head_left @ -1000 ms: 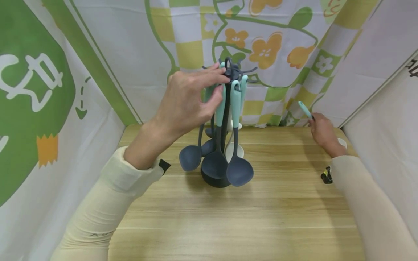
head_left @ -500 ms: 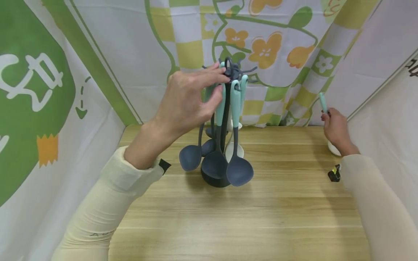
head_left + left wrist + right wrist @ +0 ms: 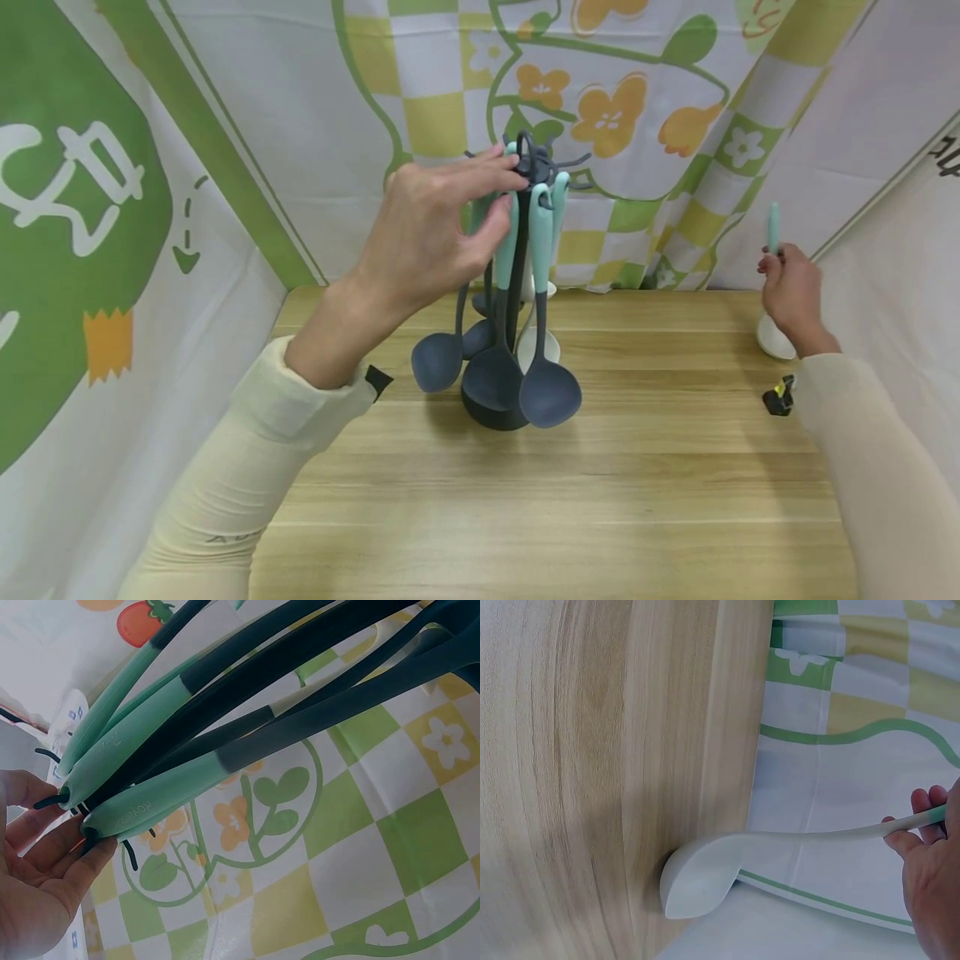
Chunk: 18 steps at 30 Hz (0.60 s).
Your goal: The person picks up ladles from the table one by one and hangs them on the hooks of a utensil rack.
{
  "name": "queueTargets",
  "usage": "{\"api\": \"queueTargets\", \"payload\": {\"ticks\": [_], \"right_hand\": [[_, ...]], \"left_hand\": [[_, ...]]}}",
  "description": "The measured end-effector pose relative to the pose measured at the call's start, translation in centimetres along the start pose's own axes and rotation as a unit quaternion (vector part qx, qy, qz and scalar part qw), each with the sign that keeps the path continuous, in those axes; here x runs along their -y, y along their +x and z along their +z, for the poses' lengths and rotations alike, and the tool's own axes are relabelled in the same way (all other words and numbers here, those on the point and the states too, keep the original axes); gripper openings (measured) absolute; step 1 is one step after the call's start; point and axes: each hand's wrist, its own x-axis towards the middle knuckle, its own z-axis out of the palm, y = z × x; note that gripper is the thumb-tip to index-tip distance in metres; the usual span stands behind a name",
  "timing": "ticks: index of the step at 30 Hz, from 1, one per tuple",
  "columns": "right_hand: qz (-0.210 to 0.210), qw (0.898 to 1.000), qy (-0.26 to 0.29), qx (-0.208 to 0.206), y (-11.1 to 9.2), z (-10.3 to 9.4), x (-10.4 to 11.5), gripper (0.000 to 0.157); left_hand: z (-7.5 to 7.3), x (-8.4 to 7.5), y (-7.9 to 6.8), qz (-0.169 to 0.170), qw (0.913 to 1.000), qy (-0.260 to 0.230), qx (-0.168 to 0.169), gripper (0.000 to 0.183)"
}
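Note:
My left hand [image 3: 431, 229] grips the top of a dark utensil stand [image 3: 537, 167], fingers and thumb among its hooks. From the stand hang several dark-bowled ladles [image 3: 551, 396] with mint handles, plus a white-bowled utensil [image 3: 542, 346] behind them. In the left wrist view, the fingertips lie right at the hook ends of the mint handles [image 3: 161, 795]. Over at the back right, my right hand [image 3: 795, 292] pinches a white ladle [image 3: 705, 881] by its upper shaft, its mint handle end [image 3: 773, 227] sticking up. The ladle's bowl is low, at the wooden tabletop.
The wooden table [image 3: 637, 500] ends at a patterned curtain [image 3: 600, 108] behind and at white fabric walls [image 3: 900, 292] on the right. The stand's round black base [image 3: 487, 417] is on the table, left of centre.
My right hand has moved right with the white ladle, and the ladle's handle has swung from a leftward tilt to nearly upright. My left hand and the stand have kept their place.

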Motion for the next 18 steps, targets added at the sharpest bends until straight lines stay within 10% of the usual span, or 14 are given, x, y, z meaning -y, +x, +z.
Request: {"api": "queueTargets", "payload": {"ticks": [18], "right_hand": [[0.020,1.000,-0.003,0.006,0.5,-1.1,-0.7,0.040]], "left_hand": [[-0.2,0.1,0.0,0.002,1.0000,0.000,0.002,0.022]]}}
